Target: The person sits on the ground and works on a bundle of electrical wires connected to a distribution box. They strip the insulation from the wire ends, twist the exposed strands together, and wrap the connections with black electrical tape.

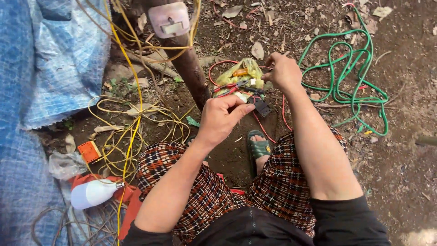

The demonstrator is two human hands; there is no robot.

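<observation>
Fingers of the left hand (221, 119) pinch together on a red wire (260, 126) beside a small black part (262, 108). Just beyond, the right hand (283, 71) closes on more thin wire at the far right edge of a yellow bag (239, 75). That crumpled bag lies on the dirt between both hands, nearer the left. A wooden post (187, 64) stands left; green cable (353, 75) coils right.

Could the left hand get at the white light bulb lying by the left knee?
Probably yes: the left hand is up at the wires, and only open ground and loose yellow wire lie toward the white bulb.
</observation>
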